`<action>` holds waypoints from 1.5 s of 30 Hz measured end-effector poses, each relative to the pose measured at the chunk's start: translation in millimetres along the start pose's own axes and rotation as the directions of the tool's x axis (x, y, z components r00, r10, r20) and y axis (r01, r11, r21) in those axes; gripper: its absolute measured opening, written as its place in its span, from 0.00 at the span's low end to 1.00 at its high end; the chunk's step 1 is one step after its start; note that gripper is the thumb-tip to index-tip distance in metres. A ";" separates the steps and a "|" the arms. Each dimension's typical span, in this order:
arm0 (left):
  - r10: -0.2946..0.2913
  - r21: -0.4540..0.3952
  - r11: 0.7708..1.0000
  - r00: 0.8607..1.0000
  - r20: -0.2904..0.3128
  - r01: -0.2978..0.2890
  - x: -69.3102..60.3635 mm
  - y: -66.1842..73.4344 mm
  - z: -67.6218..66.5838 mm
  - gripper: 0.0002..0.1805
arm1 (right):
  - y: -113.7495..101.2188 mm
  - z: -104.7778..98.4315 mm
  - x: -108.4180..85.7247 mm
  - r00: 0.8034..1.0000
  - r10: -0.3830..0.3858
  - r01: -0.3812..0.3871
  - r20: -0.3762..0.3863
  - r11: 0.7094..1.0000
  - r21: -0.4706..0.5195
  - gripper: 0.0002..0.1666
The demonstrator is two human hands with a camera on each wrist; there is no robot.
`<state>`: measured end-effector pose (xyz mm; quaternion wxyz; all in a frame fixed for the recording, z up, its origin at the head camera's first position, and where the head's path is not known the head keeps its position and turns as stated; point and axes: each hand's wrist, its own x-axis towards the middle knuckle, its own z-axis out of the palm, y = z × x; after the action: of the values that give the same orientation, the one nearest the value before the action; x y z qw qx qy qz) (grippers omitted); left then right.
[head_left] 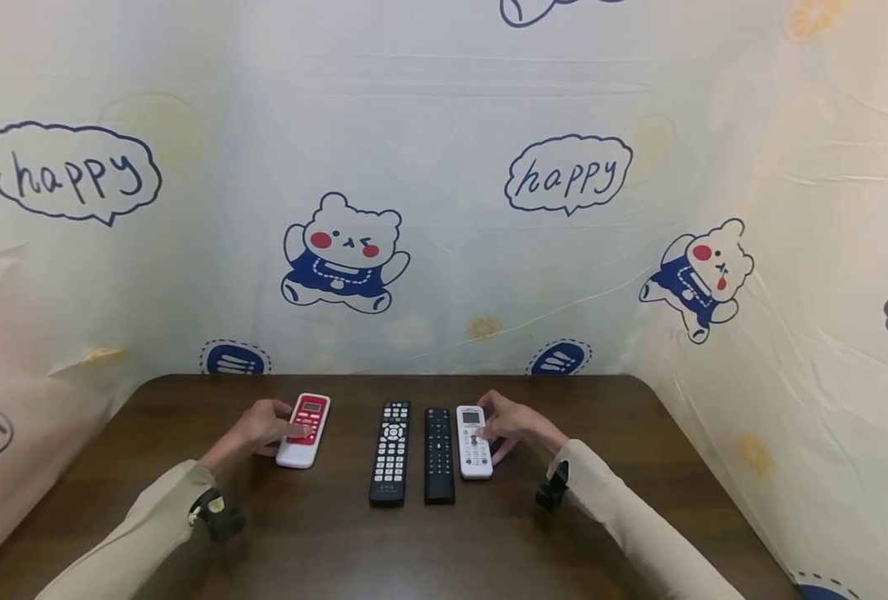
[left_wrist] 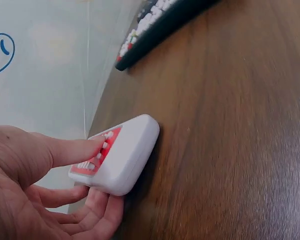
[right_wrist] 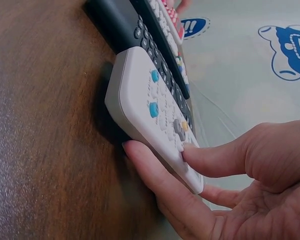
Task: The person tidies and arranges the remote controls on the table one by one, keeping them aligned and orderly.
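At the left of the table, my left hand (head_left: 263,425) grips a white remote control with a red face (head_left: 298,454). Its thumb lies on the red keypad, and the other fingers are at the side and underneath, as the left wrist view shows. My right hand (head_left: 517,422) holds a white remote control (head_left: 476,467) with a small grey screen. In the right wrist view the thumb presses on its front, with fingers along the edge and its near end (right_wrist: 127,85) tilted off the table. Between the hands lie a black remote with white buttons (head_left: 389,454) and an all-black remote (head_left: 439,467).
The brown wooden table (head_left: 323,542) ends at a pale printed curtain (head_left: 444,275) behind and at both sides. The all-black remote is close beside the white one. Small dark cameras (head_left: 222,521) are strapped at both wrists.
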<state>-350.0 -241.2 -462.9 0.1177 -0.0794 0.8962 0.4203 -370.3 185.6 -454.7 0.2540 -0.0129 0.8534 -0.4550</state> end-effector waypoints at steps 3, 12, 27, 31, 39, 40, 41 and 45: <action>-0.042 -0.046 0.998 0.998 0.045 0.044 -0.8 2.2 -1.9 0.30 | -0.5 -1.4 0.7 1.000 0.001 -0.001 0.007 1.000 -0.004 0.38; -0.048 -0.138 0.988 0.993 0.110 0.063 1.7 11.3 -7.9 0.31 | -0.2 -5.6 -1.6 1.000 0.018 -0.018 -0.012 1.000 -0.003 0.36; 0.098 -0.192 0.978 0.989 0.113 -0.075 -6.1 19.0 -0.2 0.40 | 1.8 -4.9 -1.2 1.000 0.019 -0.019 -0.008 1.000 -0.003 0.36; 0.128 -0.208 0.973 0.986 0.110 -0.103 -7.5 21.2 3.6 0.41 | -0.3 -3.6 -2.1 1.000 0.015 -0.015 -0.010 1.000 -0.002 0.36; 0.133 -0.226 0.968 0.985 0.106 -0.107 -7.2 19.2 14.0 0.40 | -4.1 1.0 -1.7 1.000 -0.001 0.001 -0.004 1.000 -0.025 0.35; 0.135 -0.231 0.967 0.985 0.106 -0.108 -6.8 18.8 16.1 0.40 | -4.0 1.1 -1.6 1.000 -0.003 0.003 -0.003 1.000 -0.027 0.35; 0.138 -0.234 0.966 0.984 0.109 -0.110 -6.5 18.5 18.2 0.40 | -4.1 1.3 -1.5 1.000 -0.002 0.002 -0.003 1.000 -0.028 0.35; 0.143 -0.235 0.965 0.983 0.115 -0.113 -6.2 18.5 26.2 0.40 | -4.4 1.3 -1.8 1.000 -0.005 0.005 0.001 1.000 -0.027 0.35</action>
<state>-344.8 -208.9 -463.8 0.1390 -0.0065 0.8357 0.5313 -369.1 182.5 -451.1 0.2529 -0.0187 0.8594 -0.4440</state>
